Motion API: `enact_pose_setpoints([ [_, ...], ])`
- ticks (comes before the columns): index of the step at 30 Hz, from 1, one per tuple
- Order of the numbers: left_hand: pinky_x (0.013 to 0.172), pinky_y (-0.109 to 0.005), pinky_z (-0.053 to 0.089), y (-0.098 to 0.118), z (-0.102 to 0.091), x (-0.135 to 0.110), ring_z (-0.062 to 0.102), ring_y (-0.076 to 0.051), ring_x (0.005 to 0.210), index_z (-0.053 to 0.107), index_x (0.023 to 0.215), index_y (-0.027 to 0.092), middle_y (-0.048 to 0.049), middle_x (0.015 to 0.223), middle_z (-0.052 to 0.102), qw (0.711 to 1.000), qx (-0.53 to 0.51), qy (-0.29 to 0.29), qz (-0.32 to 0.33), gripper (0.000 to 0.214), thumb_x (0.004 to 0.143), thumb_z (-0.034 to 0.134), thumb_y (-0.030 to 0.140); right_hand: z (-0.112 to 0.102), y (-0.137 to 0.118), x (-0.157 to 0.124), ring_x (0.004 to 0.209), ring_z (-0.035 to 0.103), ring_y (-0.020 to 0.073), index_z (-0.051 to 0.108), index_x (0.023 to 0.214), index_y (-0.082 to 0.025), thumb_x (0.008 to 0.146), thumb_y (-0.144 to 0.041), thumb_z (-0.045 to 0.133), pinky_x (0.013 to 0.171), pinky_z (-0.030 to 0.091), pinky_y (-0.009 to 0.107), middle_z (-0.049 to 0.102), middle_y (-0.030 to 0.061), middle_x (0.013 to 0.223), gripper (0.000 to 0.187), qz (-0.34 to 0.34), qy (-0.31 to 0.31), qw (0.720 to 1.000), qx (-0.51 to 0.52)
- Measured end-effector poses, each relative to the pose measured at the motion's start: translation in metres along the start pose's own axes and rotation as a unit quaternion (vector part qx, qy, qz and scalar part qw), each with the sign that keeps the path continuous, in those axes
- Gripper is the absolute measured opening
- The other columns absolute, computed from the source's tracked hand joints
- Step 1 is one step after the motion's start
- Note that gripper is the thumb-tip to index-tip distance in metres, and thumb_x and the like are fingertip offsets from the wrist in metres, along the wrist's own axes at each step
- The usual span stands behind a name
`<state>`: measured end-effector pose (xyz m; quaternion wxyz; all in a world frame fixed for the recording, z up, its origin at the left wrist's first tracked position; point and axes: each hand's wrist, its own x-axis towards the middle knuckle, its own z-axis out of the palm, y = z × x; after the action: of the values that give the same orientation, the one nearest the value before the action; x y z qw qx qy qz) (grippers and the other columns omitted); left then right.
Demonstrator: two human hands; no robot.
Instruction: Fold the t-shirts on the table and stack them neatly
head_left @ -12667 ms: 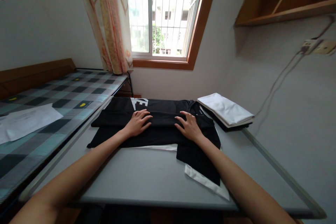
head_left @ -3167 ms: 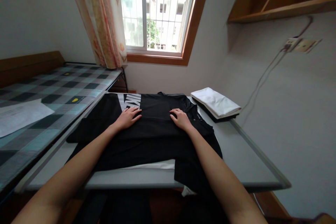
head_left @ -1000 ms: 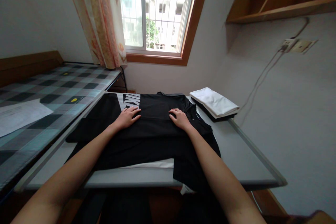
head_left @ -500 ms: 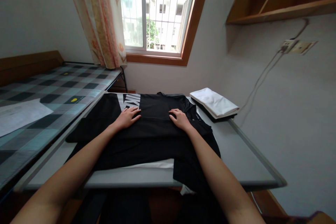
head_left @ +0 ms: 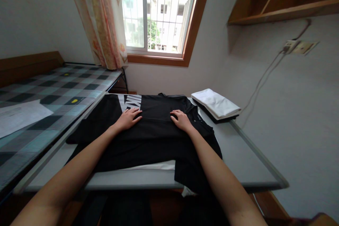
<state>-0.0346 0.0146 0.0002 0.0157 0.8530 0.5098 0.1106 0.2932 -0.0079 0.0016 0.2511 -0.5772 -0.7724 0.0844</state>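
Note:
A black T-shirt [head_left: 156, 137] with white lettering near its far left corner lies spread on the grey table [head_left: 246, 162]. My left hand [head_left: 128, 119] rests flat on it, fingers stretched out, just below the lettering. My right hand [head_left: 180, 119] lies flat on the shirt too, fingers apart, close to the collar. A white garment [head_left: 159, 165] shows under the shirt's near edge. One black sleeve hangs over the table's front edge.
A folded white cloth [head_left: 215, 103] on a dark one sits at the table's far right corner. A bed with a checked cover [head_left: 53, 95] and a white sheet of paper [head_left: 18, 114] stands to the left. Window, curtain, wall shelf and socket cable are beyond.
Over the last second nothing has visibly moved. Since 12.7 s ago, the shirt lies further unfolded with its lettering showing, and it reaches over the table's near edge.

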Motion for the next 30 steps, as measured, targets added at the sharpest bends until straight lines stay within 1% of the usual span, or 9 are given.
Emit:
enact_pose_setpoints([
  [11,0.113,-0.052,0.027,-0.0033,0.0034,0.0006,0.037,-0.028,0.138,0.052,0.137,0.025,-0.0081,0.149,0.044,1.000,-0.015,0.011,0.004,0.054,0.095,0.035,0.053,-0.0001,0.0002,0.0001,0.119,0.056,0.0234,0.068,0.113,-0.021,0.090,-0.028,0.056,0.103,0.041,0.039,0.062,0.0094,0.125,0.027,-0.002,0.002,1.000,0.001],
  [17,0.114,-0.050,0.027,-0.0011,0.0017,0.0002,0.036,-0.026,0.139,0.051,0.138,0.026,-0.0071,0.150,0.043,1.000,-0.007,0.003,-0.002,0.053,0.095,0.035,0.053,0.0004,0.0004,-0.0001,0.119,0.056,0.0233,0.068,0.113,-0.020,0.090,-0.028,0.056,0.103,0.041,0.039,0.062,0.0097,0.125,0.027,-0.001,0.004,1.000,0.001],
  [22,0.114,-0.050,0.027,-0.0008,0.0014,0.0000,0.036,-0.027,0.139,0.051,0.138,0.025,-0.0075,0.151,0.042,1.000,-0.003,0.001,-0.002,0.053,0.096,0.035,0.052,0.0001,-0.0001,-0.0003,0.118,0.056,0.0235,0.068,0.112,-0.020,0.090,-0.028,0.056,0.103,0.041,0.039,0.062,0.0095,0.125,0.026,-0.002,0.004,1.000,-0.001],
  [30,0.114,-0.049,0.027,-0.0026,0.0028,0.0001,0.036,-0.027,0.139,0.051,0.138,0.026,-0.0070,0.150,0.043,1.000,-0.010,0.004,-0.003,0.054,0.095,0.035,0.054,0.0003,0.0009,0.0000,0.119,0.055,0.0233,0.068,0.113,-0.022,0.090,-0.029,0.056,0.104,0.041,0.039,0.061,0.0092,0.125,0.027,-0.001,0.000,1.000,0.002],
])
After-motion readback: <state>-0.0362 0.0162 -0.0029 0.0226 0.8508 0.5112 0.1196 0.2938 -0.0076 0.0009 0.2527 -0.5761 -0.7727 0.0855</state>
